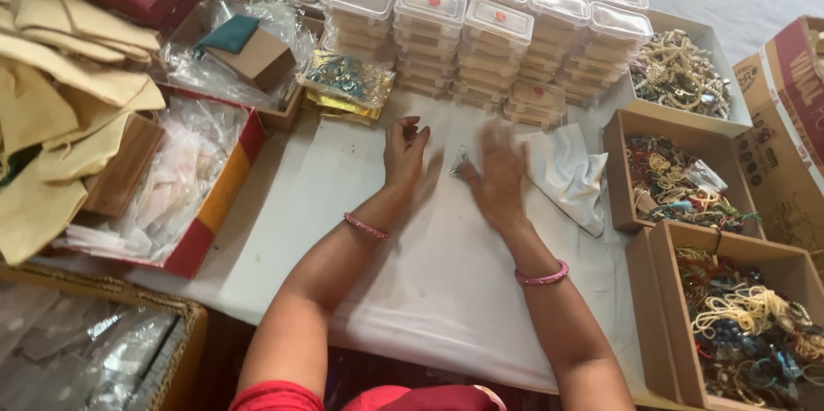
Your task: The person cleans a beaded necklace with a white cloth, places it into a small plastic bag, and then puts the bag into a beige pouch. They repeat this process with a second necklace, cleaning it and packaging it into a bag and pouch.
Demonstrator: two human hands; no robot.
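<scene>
My left hand (404, 154) rests on the white table cover (343, 231), fingers curled loosely, holding nothing that I can see. My right hand (495, 172) is blurred with motion, fingers spread flat, pressing on a small clear plastic pouch (462, 160) that shows at its left edge. A pink bangle sits on each wrist. A crumpled white cloth (568, 172) lies just right of my right hand.
Stacks of clear lidded plastic boxes (481, 25) stand at the back. Cardboard trays of beaded jewellery (687, 179) line the right side. A red-edged box of plastic pouches (172, 196), beige cloth bags (60, 93) and a basket (103, 342) are at left.
</scene>
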